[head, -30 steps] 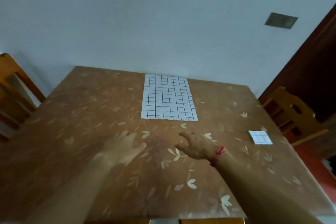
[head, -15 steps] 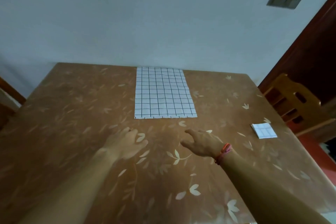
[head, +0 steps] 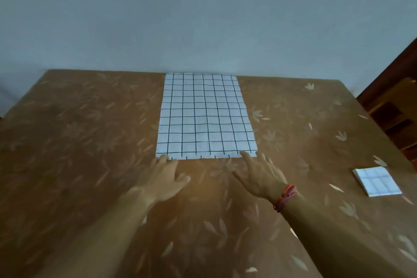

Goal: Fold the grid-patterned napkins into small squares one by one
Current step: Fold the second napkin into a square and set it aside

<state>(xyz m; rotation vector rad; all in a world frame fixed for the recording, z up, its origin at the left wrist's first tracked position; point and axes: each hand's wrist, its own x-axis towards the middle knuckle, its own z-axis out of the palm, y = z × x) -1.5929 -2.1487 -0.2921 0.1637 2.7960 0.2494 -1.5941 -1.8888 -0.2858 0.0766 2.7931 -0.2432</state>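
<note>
Both hands have reached forward: left hand [head: 163,176] and right hand [head: 262,176], fingers straight, grasping nothing. Folded napkin [head: 376,180] lies to their right. Fingertips touch the near corners of the unfolded napkin [head: 205,117], spread to the table's [head: 67,142] far edge.

You are working on a brown table [head: 79,142] whose surface carries a pale leaf pattern. Two items lie directly on it. An open grid-patterned napkin [head: 205,117] lies flat at the centre; its far edge reaches the table's far edge and its near edge faces you. A folded napkin square [head: 376,180] lies flat to your right, near the table's right edge and well apart from the open napkin.
</note>
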